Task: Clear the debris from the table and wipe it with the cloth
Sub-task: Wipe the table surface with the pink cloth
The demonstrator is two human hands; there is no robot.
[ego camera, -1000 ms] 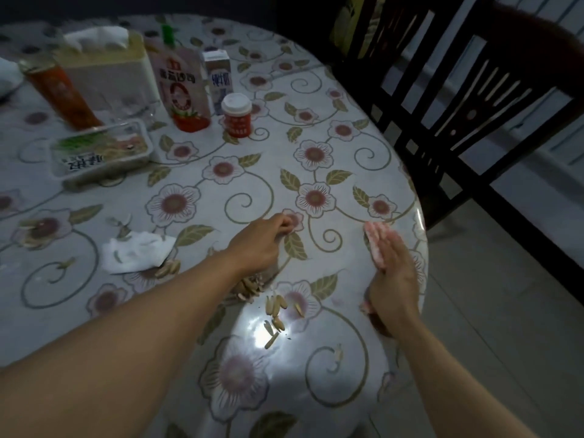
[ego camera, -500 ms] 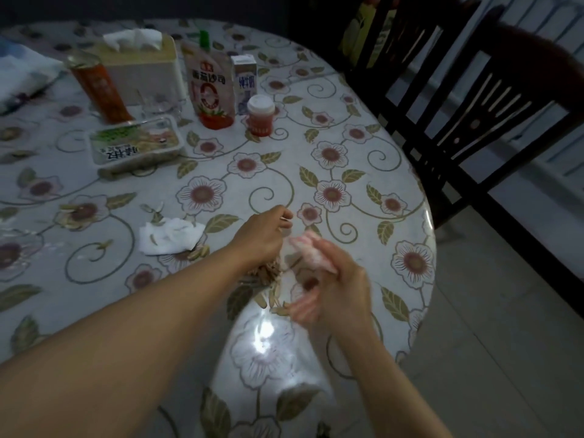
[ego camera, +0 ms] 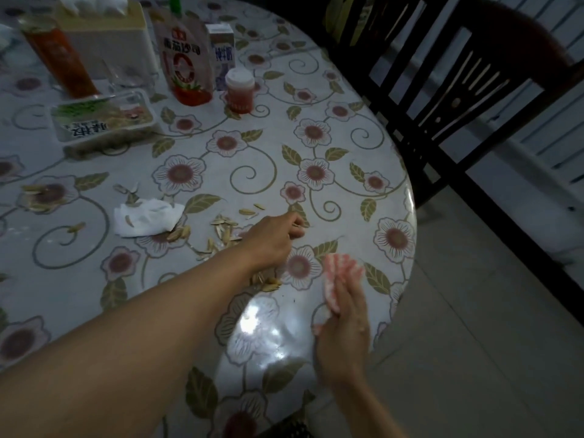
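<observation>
Seed shells (ego camera: 221, 230) lie scattered on the flowered table (ego camera: 316, 147), with a small heap of shells (ego camera: 268, 281) under my left wrist. My left hand (ego camera: 271, 237) rests on the table with its fingers pinched on a few shells at its tips. My right hand (ego camera: 343, 324) presses a pink and white cloth (ego camera: 339, 273) flat on the table near the right edge. A crumpled white tissue (ego camera: 145, 218) lies to the left of the shells, with more shells around it.
At the back stand a tissue box (ego camera: 104, 36), an orange bottle (ego camera: 60, 58), a sauce pouch (ego camera: 186, 64), a milk carton (ego camera: 222, 49), a small red jar (ego camera: 239, 93) and a plastic food tray (ego camera: 101, 118). A dark wooden chair (ego camera: 467, 90) stands past the right edge.
My right hand with the cloth has moved from beside my left hand back to the right and down onto the table. My left hand stays pinched over the shells.
</observation>
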